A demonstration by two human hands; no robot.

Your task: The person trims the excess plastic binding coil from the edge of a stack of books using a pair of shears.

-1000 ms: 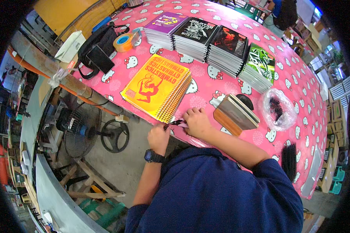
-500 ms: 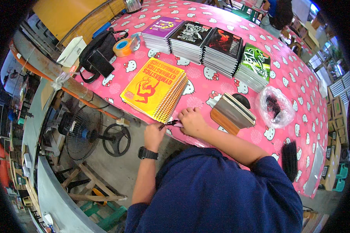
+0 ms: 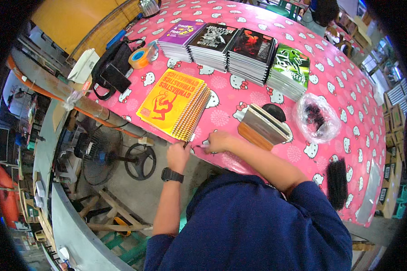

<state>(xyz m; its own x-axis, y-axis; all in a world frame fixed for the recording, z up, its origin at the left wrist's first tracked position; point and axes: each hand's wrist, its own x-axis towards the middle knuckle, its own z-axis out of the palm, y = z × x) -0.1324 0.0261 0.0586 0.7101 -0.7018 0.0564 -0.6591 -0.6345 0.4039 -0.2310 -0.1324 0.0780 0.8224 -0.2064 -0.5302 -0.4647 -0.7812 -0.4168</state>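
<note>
A stack of yellow spiral-bound notebooks point(image 3: 169, 101) lies near the table's front left edge, its coils facing right. My left hand point(image 3: 178, 155) is closed at the near end of the coils; a bit of something dark shows at its fingertips, too small to name. Just right of it, my right hand point(image 3: 218, 141) rests low over the table edge with its fingers curled. A small dark and pale item pokes out from that hand toward the left one, its kind unclear. Right of my right hand stands a wood-and-metal block point(image 3: 263, 126) beside a round black object point(image 3: 274, 111).
Stacks of purple point(image 3: 181, 34), black point(image 3: 212, 38), red-and-black point(image 3: 252, 47) and green point(image 3: 289, 67) notebooks stand behind. A clear plastic bag point(image 3: 316, 118) and black coils point(image 3: 337, 184) lie right. Orange tape point(image 3: 140, 58) and a black bag point(image 3: 113, 67) sit left; a fan point(image 3: 99, 156) stands below.
My hands have drawn slightly apart. The dark item that spanned the gap between them now shows only as small bits near the fingers. The view has shifted a little.
</note>
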